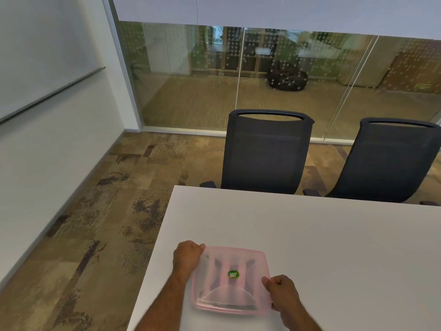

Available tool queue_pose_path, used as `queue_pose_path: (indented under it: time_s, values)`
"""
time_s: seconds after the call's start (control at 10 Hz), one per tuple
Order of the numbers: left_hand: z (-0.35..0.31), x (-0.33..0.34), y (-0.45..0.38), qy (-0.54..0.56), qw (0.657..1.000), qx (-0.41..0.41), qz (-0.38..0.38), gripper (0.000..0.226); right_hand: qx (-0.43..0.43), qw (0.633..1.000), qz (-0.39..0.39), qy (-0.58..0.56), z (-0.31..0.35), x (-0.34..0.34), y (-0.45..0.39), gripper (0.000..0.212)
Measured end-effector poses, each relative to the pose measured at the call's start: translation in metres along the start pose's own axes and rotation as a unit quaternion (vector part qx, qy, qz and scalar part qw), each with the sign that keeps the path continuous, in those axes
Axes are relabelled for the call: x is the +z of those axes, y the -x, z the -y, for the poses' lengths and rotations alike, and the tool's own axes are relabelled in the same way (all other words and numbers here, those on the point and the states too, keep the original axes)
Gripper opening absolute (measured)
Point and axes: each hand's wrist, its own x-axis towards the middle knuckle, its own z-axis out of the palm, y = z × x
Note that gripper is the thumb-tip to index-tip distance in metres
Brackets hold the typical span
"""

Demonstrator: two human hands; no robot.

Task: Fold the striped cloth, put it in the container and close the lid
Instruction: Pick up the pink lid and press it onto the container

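Note:
A square translucent pink container [256, 259] sits near the front left corner of the white table [334, 247]. Its clear pink lid [210, 283], with a round green sticker [233, 274] in the middle, lies on top of it. Dark stripes of the cloth [217, 266] show faintly through the lid. My left hand [187, 258] curls over the container's far left corner. My right hand [281, 292] grips its right edge, near the front corner. Both hands press on the lid's rim.
Two dark mesh office chairs [265, 154] [386, 163] stand at the table's far side. The table's left edge [152, 259] drops to patterned carpet [95, 223]. A glass wall [262, 75] runs behind the chairs, a white wall [47, 115] on the left.

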Motion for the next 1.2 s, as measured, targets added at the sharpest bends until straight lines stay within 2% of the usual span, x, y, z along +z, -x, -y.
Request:
queue_pose_path:
  time_s: [0.1, 0.3, 0.4, 0.5, 0.6, 0.7, 0.8, 1.1, 1.2]
  values:
    - [0.001, 0.001, 0.004, -0.015, 0.999, 0.028, -0.009, 0.038, 0.005, 1.000, 0.000, -0.006, 0.001, 0.000, 0.002, 0.035]
    - [0.015, 0.000, 0.021, 0.111, 0.993, 0.031, -0.028, 0.028, -0.003, 1.000, -0.005, -0.001, 0.002, 0.000, 0.006, 0.035]
    - [0.026, -0.005, 0.028, 0.148, 0.988, 0.047, 0.002, 0.024, -0.014, 1.000, -0.009, 0.002, 0.002, -0.001, 0.012, 0.026]
    - [0.040, -0.013, 0.037, 0.180, 0.975, 0.054, 0.122, 0.050, -0.058, 0.997, -0.038, 0.045, 0.001, -0.003, 0.018, 0.020]
    - [0.051, -0.022, 0.047, 0.146, 0.963, 0.067, 0.214, 0.077, -0.102, 0.987, -0.028, 0.121, 0.003, -0.007, 0.024, 0.040]
    - [0.056, -0.026, 0.054, 0.104, 0.963, 0.087, 0.234, 0.097, -0.078, 0.989, 0.022, 0.121, 0.006, -0.011, 0.032, 0.064]
    - [0.059, -0.027, 0.059, 0.070, 0.968, 0.109, 0.215, 0.101, -0.072, 0.989, 0.052, 0.117, 0.006, -0.014, 0.038, 0.075]
    - [0.059, -0.025, 0.072, 0.000, 0.976, 0.148, 0.160, 0.096, -0.091, 0.988, 0.045, 0.116, 0.002, -0.011, 0.047, 0.073]
    - [0.056, -0.026, 0.079, -0.046, 0.975, 0.164, 0.142, 0.097, -0.089, 0.990, 0.013, 0.113, 0.007, -0.015, 0.050, 0.074]
